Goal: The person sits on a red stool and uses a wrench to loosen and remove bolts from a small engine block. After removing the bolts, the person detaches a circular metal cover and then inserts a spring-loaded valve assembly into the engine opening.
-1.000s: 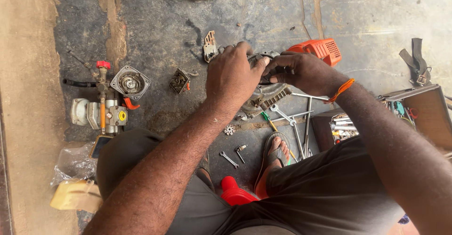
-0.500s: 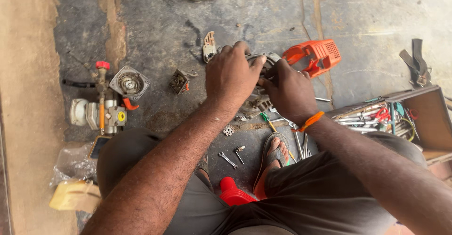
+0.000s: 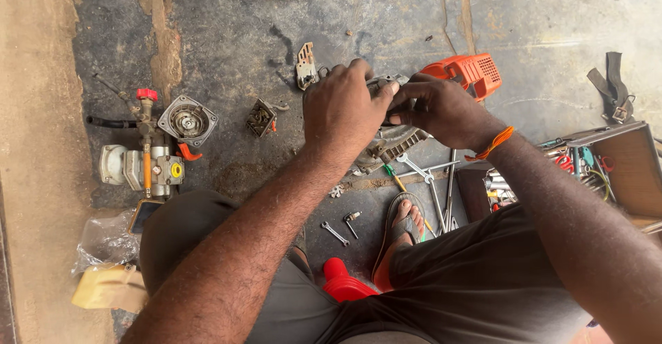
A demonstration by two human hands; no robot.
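Nearest to the camera, a red plastic piece (image 3: 343,283) and a sandalled foot (image 3: 403,228) are seen, with two small wrenches (image 3: 342,228) laid on the stone floor (image 3: 227,47) just beside them. A little farther, a grey metal engine part (image 3: 392,140) is held above the floor between both hands. The left hand (image 3: 341,106) is closed over its top, fingers pressed around it. The right hand (image 3: 441,109) is now brought against the same part, its fingertips pinching at the upper edge; half a second ago it was lower and more to the left, so the grip has been shifted, and work on the top of the part is judged to be in hand. What exactly is pinched cannot be told. Behind the hands an orange cover (image 3: 469,72) lies touching the part. To the left, well apart, a small pump (image 3: 148,161) stands; to the right, an open toolbox (image 3: 620,165).
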